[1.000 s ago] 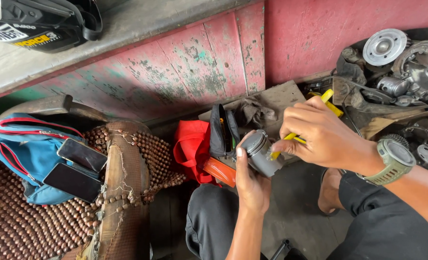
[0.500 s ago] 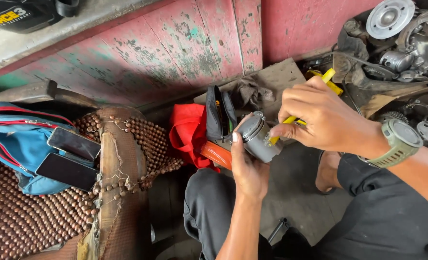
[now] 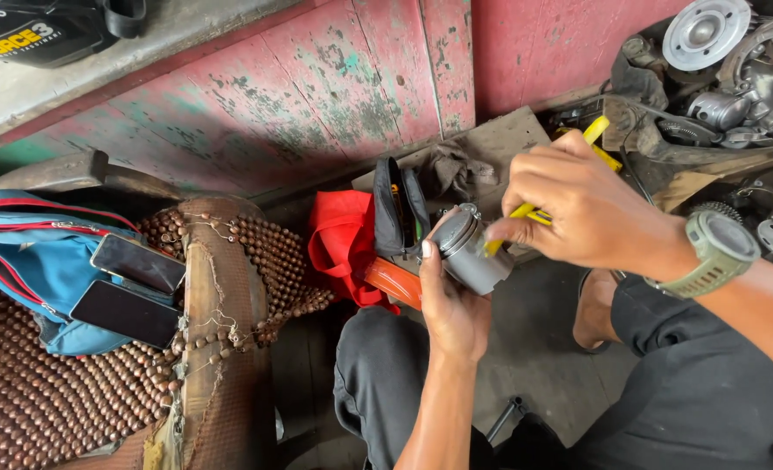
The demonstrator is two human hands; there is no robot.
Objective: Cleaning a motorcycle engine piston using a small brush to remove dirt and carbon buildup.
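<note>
Hands first: our left hand (image 3: 453, 306) grips the grey metal cylinder (image 3: 473, 248), steadying it. Our right hand (image 3: 578, 209), at two o'clock, pinches a yellow-handled tool (image 3: 526, 212) against it.

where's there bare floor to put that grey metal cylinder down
The clearest patch is the grey floor between the person's knees, just below the metal cylinder in the left hand. The right hand works a yellow tool above it. Crowded: engine parts to the right, red cloth and beaded mat with two phones to the left.
</note>
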